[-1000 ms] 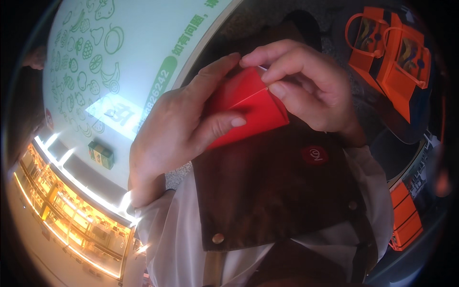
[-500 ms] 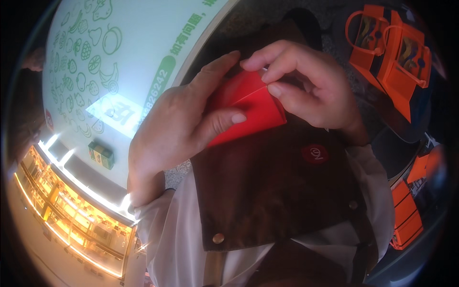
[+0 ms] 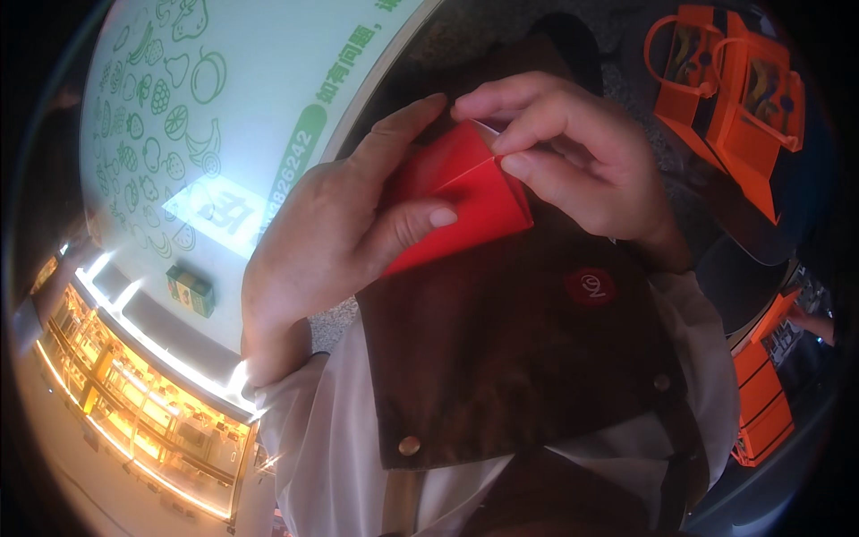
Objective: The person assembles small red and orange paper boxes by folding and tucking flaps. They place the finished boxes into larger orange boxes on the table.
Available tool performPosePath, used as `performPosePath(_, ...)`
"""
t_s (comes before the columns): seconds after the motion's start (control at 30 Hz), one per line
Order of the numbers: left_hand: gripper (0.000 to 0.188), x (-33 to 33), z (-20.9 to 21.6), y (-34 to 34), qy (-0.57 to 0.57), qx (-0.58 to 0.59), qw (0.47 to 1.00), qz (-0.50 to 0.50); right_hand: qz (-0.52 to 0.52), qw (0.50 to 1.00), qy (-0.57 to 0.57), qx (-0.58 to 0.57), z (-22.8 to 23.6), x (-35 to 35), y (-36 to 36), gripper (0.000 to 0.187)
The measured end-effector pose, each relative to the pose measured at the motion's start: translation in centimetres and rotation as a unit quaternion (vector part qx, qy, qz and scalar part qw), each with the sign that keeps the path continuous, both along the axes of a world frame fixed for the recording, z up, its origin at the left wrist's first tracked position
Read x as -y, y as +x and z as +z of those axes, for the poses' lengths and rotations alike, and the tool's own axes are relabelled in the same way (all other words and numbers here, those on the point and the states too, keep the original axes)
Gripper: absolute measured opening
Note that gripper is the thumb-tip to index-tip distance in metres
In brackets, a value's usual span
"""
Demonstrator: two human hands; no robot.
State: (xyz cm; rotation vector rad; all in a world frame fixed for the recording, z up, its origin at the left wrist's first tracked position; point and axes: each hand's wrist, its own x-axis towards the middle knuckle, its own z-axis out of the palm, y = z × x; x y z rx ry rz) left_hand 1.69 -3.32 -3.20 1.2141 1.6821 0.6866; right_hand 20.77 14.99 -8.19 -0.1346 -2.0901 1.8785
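A red card box (image 3: 461, 210), creased along its top, is held in front of my dark apron. My left hand (image 3: 327, 215) wraps round its left side, with the thumb lying along the near face and the fingers behind. At the box's right end, my right hand (image 3: 582, 152) pinches the edge of the card between thumb and fingertips. A pale strip of the inside shows beside those fingertips. What is inside the box is hidden.
To the left stands a white tabletop (image 3: 259, 107) printed with green fruit drawings, with a small green box (image 3: 190, 289) on it. A lit display case (image 3: 143, 403) glows at lower left. Orange gift boxes (image 3: 734, 107) with handles stand at right, and more orange boxes (image 3: 761, 403) lie below.
The right end of the red box gapes a little wider, showing more pale inside. My right hand has shifted slightly. Another person's hand has come into view at the far right.
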Motion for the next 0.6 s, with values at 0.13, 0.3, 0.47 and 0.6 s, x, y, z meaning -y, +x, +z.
performPosePath(0.13, 0.081, 0.0, -0.3, -0.1, 0.005, 0.0, 1.0, 0.0, -0.006, 1.0, 0.011, 0.004, 0.1, 0.2, -0.1, 0.013)
performPosePath(0.3, 0.078, 0.1, -0.3, -0.2, -0.005, 0.002, 1.0, 0.007, -0.013, 1.0, 0.011, 0.001, -0.3, 0.5, -0.2, 0.018)
performPosePath(0.47, 0.068, 0.8, -0.9, -0.6, 0.013, 0.031, 0.998, 0.061, -0.046, 0.997, -0.069, -0.008, -1.5, 2.2, 0.0, 0.037)
performPosePath(0.6, 0.065, 0.9, -1.1, -0.7, 0.016, 0.12, 0.981, 0.15, -0.051, 0.998, -0.013, -0.03, -1.7, 2.5, -0.3, 0.043)
